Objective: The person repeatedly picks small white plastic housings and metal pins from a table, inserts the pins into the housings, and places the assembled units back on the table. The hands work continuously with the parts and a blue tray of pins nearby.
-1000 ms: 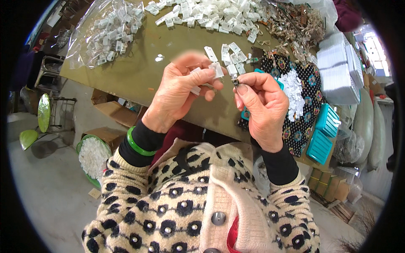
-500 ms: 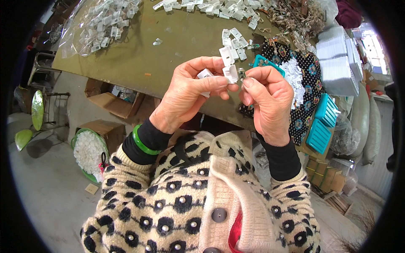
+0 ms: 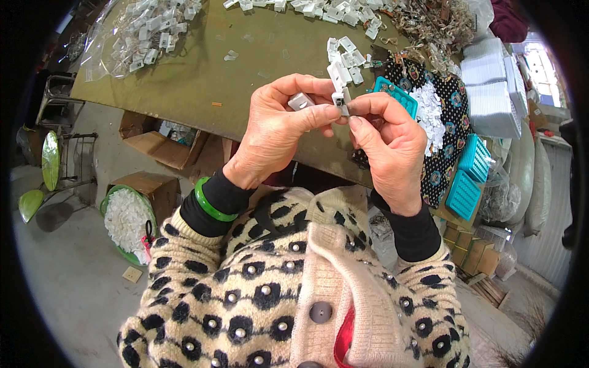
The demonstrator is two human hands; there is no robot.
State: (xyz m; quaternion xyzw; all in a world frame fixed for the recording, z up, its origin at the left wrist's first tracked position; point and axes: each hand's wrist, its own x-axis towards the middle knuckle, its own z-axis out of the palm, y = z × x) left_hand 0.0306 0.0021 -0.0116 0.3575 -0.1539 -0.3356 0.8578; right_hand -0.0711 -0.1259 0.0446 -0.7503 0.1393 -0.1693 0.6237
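My left hand (image 3: 273,126) pinches an open white plastic case (image 3: 339,78), its two hinged halves spread apart, between thumb and fingers. A second white case (image 3: 300,102) is tucked in the same hand. At the lower half of the open case, the thumb and forefinger of my right hand (image 3: 392,150) press together on a small circuit board (image 3: 339,102), now mostly inside the case. Its far end is hidden. Just beyond my hands, several loose white cases (image 3: 348,54) lie on the olive table (image 3: 184,92).
A teal tray (image 3: 392,93) and a heap of small white pieces (image 3: 428,116) lie on dark patterned cloth (image 3: 453,98) to the right. Stacked white trays (image 3: 488,92) stand beyond. At far left is a bag of white cases (image 3: 147,37); below, a green basin (image 3: 150,211).
The right hand has moved slightly left, bringing the circuit board from beside the open case into its lower half. The left hand has tilted the case.
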